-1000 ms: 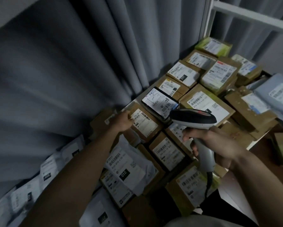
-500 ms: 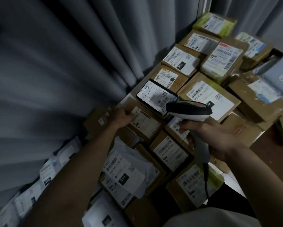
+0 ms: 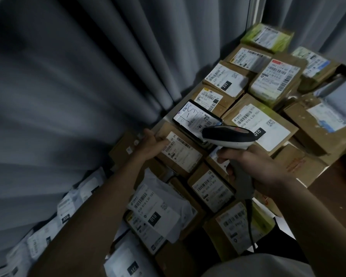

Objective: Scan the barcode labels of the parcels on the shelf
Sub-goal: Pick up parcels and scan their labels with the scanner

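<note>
Scanning step is in progress, mid-shelf. The right hand (image 3: 264, 172) is gripping the handle of the barcode scanner (image 3: 228, 137), fingers (image 3: 223, 156) clamped around the grip, with the scanner head sitting at the centre of the frame and its nose pointing toward the left. Its cable (image 3: 250, 222) is hanging down toward the lower edge. The left hand (image 3: 148, 144) is resting on the left edge of a brown parcel (image 3: 180, 154) just left of centre, fingers wrapped over the box edge and touching the corner of its white label (image 3: 181, 151); whether it is steadying or tilting the box, I cannot tell. The parcels are lying packed side by side on the shelf (image 3: 158, 124), running from the lower left to the upper right of the frame, nearly all with labels facing up. A black-edged parcel (image 3: 196, 117) with handwriting on its label is lying just above the held box, partly under the scanner head. Grey curtains (image 3: 88, 76) are filling the left half of the frame. Judgement: the held parcel looks like the current target. No scan beam is showing on any label. Next move likely calls for lining the scanner window up with the barcode strip on that label, keeping the box flat and unshadowed, then shifting to the neighbouring box. The dim light and crowded labels are raising the risk of reading an adjacent code.
</note>
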